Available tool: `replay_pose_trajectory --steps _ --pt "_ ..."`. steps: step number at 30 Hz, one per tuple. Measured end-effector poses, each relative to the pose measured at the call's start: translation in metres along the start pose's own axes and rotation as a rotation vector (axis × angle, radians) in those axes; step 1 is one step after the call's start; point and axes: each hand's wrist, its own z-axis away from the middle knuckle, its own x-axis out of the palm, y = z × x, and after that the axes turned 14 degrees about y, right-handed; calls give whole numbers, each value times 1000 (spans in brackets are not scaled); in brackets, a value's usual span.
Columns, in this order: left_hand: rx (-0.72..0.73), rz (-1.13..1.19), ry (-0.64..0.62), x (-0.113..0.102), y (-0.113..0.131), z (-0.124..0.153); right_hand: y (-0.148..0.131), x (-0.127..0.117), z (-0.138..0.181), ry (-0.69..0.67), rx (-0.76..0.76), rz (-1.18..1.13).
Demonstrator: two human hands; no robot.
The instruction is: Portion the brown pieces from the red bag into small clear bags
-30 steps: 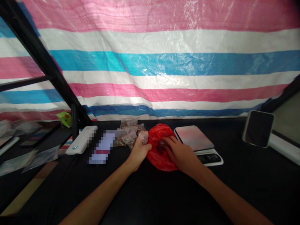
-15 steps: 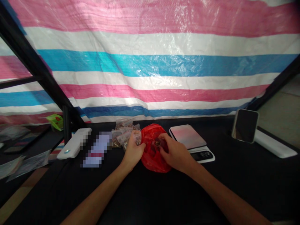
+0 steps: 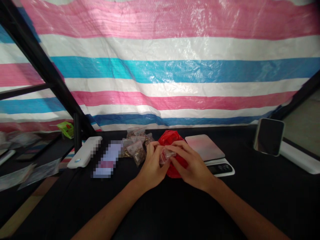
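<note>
My left hand (image 3: 152, 166) and my right hand (image 3: 191, 165) meet over a red plastic bag (image 3: 172, 138) on the black table (image 3: 160, 200). Between their fingertips both hands pinch a small clear pouch (image 3: 166, 154), held just in front of the red bag. The fingers of both hands are curled closed on it. A pile of small clear pouches with brown contents (image 3: 136, 146) lies just left of my left hand.
A digital kitchen scale (image 3: 208, 151) stands right of the red bag. A white flat device (image 3: 83, 156) and a blurred-out card (image 3: 107, 160) lie to the left. A dark phone-like screen (image 3: 268, 136) leans at the far right. A striped tarpaulin (image 3: 175, 66) hangs behind.
My right hand has come out of the red bag and both hands now hold a small clear pouch together in front of it. The left hand let go of the bag's edge.
</note>
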Motion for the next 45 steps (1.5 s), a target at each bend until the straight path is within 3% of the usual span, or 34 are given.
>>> replay_pose_trajectory --steps 5,9,12,17,22,26,30,33,39,42,45 --pt "65 -50 -69 0 -7 2 6 -2 2 -125 -139 28" --pt "32 -10 -82 -1 -9 2 7 -3 0 -153 -63 42" --pt "-45 -9 -67 -1 -8 1 6 -4 -2 -128 -47 13" --pt "-98 36 -72 2 -7 1 3 -5 -2 -43 -186 -19" --pt "-228 74 69 2 -6 -1 10 -5 -3 166 -62 70" --pt "-246 111 132 -1 -4 -3 13 -4 -4 118 -37 155" --pt "-188 189 28 -1 1 1 4 -4 -1 -1 -130 78" --pt "-165 246 -85 -1 8 5 -1 -4 -1 12 -194 60" --pt "-123 169 -163 -4 16 4 13 -20 -7 276 -21 -7" --pt "-40 119 -168 -4 14 5 30 -37 -13 421 101 114" --pt "13 99 -101 -3 13 4 51 -57 -19 373 201 310"
